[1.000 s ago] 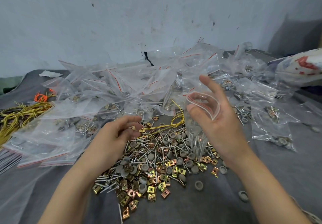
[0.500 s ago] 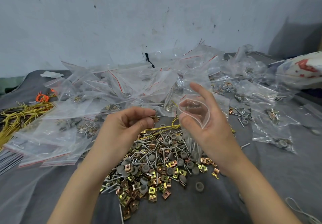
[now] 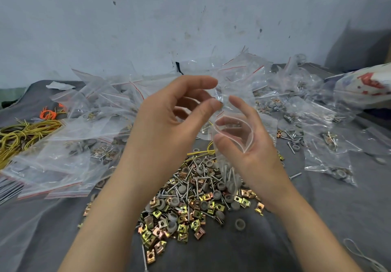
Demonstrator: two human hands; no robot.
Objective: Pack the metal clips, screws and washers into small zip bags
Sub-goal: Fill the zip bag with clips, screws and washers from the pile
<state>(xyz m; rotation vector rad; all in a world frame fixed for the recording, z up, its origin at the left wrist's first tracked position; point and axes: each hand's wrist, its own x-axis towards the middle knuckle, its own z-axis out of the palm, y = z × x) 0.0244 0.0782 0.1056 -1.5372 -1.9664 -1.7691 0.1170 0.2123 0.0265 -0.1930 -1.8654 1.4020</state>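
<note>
My right hand (image 3: 254, 151) holds a small clear zip bag (image 3: 232, 132) by its mouth, thumb in front and fingers behind, so the mouth gapes. Screws and grey washers hang in the bag's bottom (image 3: 229, 178). My left hand (image 3: 169, 123) is raised just left of the bag's mouth. Its thumb and a curled finger pinch a small metal clip (image 3: 220, 103), mostly hidden, right above the opening. Below both hands a loose heap of brass and copper clips (image 3: 186, 219), screws (image 3: 196, 178) and grey washers (image 3: 240, 224) lies on the grey cloth.
Filled and empty zip bags are piled across the back (image 3: 101, 111) and to the right (image 3: 325, 145). Yellow and orange wire ties (image 3: 23, 134) lie at the left. A printed white and red bag (image 3: 368, 85) sits at the far right. The wall stands close behind.
My left hand rose from the heap with a small part and moved right to the bag's mouth. My right hand kept the bag open and shifted slightly left and down.
</note>
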